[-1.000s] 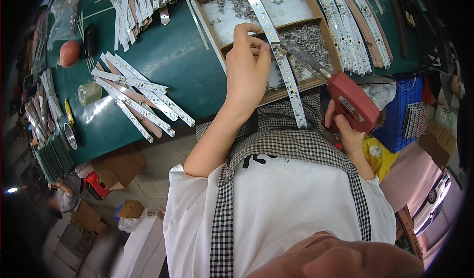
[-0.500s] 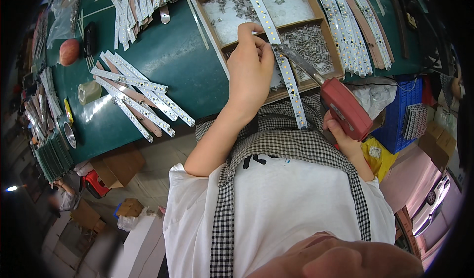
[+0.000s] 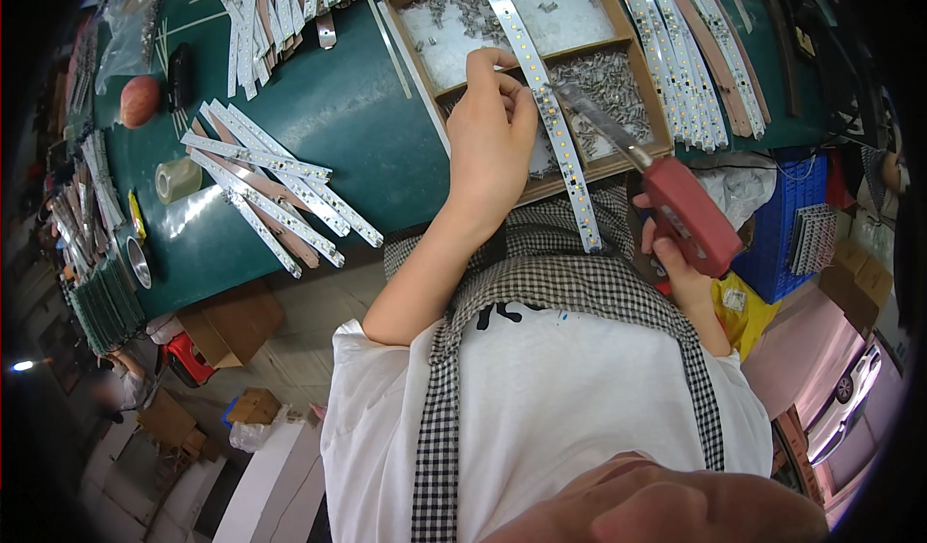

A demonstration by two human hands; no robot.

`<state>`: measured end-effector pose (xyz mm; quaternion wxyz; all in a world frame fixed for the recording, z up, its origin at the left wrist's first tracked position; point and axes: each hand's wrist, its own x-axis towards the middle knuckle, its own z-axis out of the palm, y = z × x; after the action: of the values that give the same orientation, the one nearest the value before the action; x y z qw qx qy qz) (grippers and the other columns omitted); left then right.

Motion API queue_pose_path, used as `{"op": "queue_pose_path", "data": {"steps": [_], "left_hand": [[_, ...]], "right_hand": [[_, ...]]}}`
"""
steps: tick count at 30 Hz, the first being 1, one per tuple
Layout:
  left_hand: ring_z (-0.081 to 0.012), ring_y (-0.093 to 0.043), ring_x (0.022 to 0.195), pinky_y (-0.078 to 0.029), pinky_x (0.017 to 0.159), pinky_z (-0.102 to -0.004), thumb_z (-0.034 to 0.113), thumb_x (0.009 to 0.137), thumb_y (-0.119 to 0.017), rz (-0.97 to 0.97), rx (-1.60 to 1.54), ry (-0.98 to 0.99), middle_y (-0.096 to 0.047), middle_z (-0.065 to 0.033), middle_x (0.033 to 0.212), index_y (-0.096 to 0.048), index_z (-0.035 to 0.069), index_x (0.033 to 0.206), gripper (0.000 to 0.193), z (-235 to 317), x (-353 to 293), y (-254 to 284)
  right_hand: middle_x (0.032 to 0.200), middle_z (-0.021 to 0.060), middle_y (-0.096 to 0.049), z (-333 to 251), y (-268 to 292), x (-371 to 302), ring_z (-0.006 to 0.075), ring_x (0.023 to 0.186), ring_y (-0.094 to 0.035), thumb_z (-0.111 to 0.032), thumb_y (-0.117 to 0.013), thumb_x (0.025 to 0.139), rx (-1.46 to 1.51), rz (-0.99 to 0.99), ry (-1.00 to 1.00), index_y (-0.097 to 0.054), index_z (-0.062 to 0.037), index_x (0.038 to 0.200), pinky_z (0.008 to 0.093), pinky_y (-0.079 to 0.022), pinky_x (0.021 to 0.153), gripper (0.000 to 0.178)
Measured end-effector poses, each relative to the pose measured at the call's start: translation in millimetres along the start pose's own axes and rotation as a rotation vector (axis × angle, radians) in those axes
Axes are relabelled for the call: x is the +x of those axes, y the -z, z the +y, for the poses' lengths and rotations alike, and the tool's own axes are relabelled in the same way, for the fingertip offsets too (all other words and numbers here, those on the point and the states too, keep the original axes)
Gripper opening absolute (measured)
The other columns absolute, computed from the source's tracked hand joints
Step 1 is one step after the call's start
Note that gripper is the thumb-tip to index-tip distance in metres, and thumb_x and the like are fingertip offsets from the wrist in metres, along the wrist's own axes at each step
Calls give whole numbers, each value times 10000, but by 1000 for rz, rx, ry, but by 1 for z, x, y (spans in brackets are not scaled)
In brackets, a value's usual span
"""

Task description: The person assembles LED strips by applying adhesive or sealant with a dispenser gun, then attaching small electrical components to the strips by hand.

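A long white LED strip board (image 3: 567, 164) dotted with small yellow chips slants across a wooden tray. My left hand (image 3: 491, 138) is closed at its left edge, fingers bent against the strip; the fingertips are partly hidden. In my right hand (image 3: 681, 268) is a red-handled tool (image 3: 691, 217) with a flat metal shaft, its exact kind unclear. The shaft's tip points at the strip from the right, just off its edge. Under the strip, the wooden tray (image 3: 659, 99) has compartments holding many small metal clips (image 3: 603, 89).
Loose LED strips (image 3: 280, 181) lie piled on the green table (image 3: 367, 118), with more strips (image 3: 676, 60) right of the tray. An apple (image 3: 139, 102), a tape roll (image 3: 179, 181) and a black object (image 3: 179, 77) sit at left. A blue crate (image 3: 772, 244) stands at right.
The red-handled tool has shifted right and a little down, so its tip has come away from the strip. My left hand and the strip stay almost in place.
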<state>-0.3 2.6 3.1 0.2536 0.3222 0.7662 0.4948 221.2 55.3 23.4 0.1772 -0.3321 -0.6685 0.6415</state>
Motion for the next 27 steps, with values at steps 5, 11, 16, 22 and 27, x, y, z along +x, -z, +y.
{"op": "queue_pose_path", "data": {"steps": [5,11,16,22,27], "left_hand": [[-128,-549,681,-468,628,-242,7,816,-531,2,-11,-1,-579,-90,779,-426,0,1034,241,-1,0,0],[-136,-580,703,-479,634,-251,-7,826,-512,-34,-22,-38,-585,-100,791,-420,-6,1053,244,-1,-1,-2],[-272,-596,705,-465,635,-352,-7,833,-491,-32,-13,-33,-592,-155,790,-404,1,1053,236,-3,-2,1],[-205,-594,639,-460,564,-313,57,797,-607,-155,149,89,-590,-141,793,-390,11,947,268,25,-21,1],[-65,-507,639,-422,554,-189,-47,752,-621,-25,-387,189,-552,-57,772,-408,44,957,309,9,-26,16]], "right_hand": [[1070,172,-546,4,1,0,127,607,-496,-302,-613,816,135,27,37,-410,30,1227,231,-410,542,566],[1076,184,-537,7,1,0,133,583,-490,-279,-628,805,219,186,154,-402,26,1225,231,-406,522,566],[1061,154,-538,1,26,17,122,669,-502,-168,-649,795,51,439,389,-390,25,1230,231,-430,599,542],[1091,114,-533,13,73,49,265,956,-559,-76,-682,726,-680,721,480,-322,-119,1324,356,-463,780,699],[1133,124,-506,6,89,73,335,986,-540,-66,-689,674,-1101,839,322,-293,-169,1345,384,-460,785,786]]}}
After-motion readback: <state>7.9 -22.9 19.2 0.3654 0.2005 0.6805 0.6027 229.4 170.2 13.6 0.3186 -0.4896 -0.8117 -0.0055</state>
